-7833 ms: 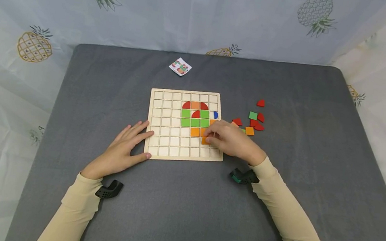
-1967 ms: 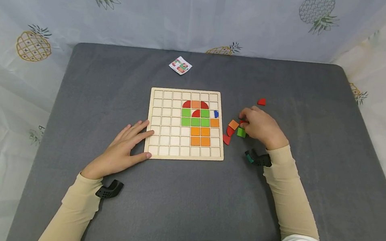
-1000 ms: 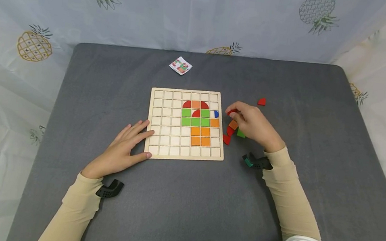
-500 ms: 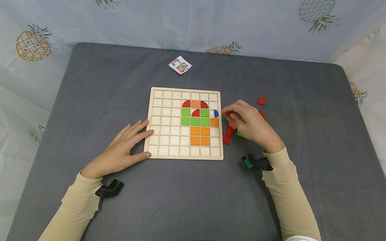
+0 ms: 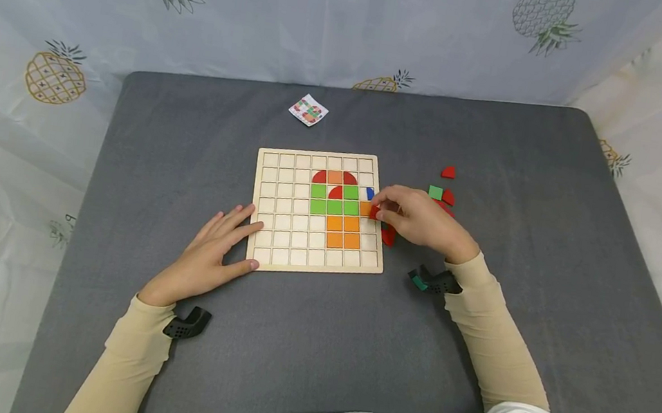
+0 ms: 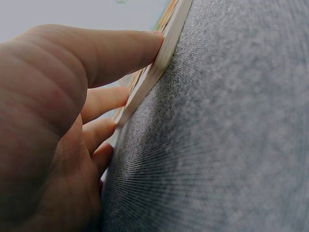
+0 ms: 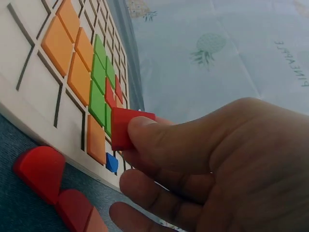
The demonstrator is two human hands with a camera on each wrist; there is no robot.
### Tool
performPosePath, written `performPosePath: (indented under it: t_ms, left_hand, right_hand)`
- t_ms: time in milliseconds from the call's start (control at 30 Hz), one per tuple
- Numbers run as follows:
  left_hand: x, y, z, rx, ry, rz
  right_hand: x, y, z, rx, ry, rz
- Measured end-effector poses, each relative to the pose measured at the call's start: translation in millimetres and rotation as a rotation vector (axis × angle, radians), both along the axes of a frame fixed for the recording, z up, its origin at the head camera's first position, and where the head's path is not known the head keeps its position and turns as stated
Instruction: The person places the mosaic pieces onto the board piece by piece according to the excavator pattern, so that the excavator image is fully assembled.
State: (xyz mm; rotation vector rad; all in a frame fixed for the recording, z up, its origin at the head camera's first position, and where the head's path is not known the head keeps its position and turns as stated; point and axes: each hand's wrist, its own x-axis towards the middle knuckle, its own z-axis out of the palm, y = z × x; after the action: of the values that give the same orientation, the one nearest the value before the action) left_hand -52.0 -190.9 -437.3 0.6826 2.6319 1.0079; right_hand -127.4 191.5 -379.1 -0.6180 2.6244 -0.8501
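Note:
The wooden grid board (image 5: 284,225) lies on the grey table; orange, green and red tiles fill part of its right half, with a small blue piece (image 5: 369,193) near the right edge. My right hand (image 5: 423,222) pinches a red tile (image 7: 121,128) between thumb and fingers, just over the board's right edge beside an orange tile (image 7: 95,140). The held tile's full shape is partly covered by the thumb. On the board's left edge rests my left hand (image 5: 204,263), its fingers spread and fairly straight. In the left wrist view the thumb (image 6: 125,50) touches the wooden rim.
Right of the board lie loose red tiles (image 5: 388,236), a green tile (image 5: 435,192) and one red tile (image 5: 448,172) farther off. My right hand hides part of this pile. A small patterned card (image 5: 309,111) lies behind the board.
Orange tiles now form a square block on the board. My right hand left that spot, gathered loose tiles nearer, picked up a red one and brought it left to the board. My left hand stayed.

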Motion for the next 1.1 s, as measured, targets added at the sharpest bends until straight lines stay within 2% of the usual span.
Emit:
performPosePath:
  t_ms: [133,267,600,933,1100]
  left_hand:
    - [-0.2,0.0,0.6,0.003,-0.007,-0.001]
    - [-0.5,-0.1,0.9,-0.001,-0.013,-0.001]
    - [-0.4,0.3,1.4,0.008,-0.006,-0.006]
    - [0.0,0.5,1.8,0.008,-0.005,-0.004]
    - [0.2,0.6,1.6,0.005,-0.003,-0.004]
  right_hand:
    - [0.0,-2.2,-2.5,0.025,-0.061,0.026]
    - [0.5,-5.3,-5.4,0.051,-0.076,0.033]
    - [1.8,-11.5,-8.9,0.144,-0.015,0.023]
    - [2.6,-14.4,-6.2,0.174,0.009,0.005]
    - [1.7,-15.1,-10.4,0.175,0.019,0.006]
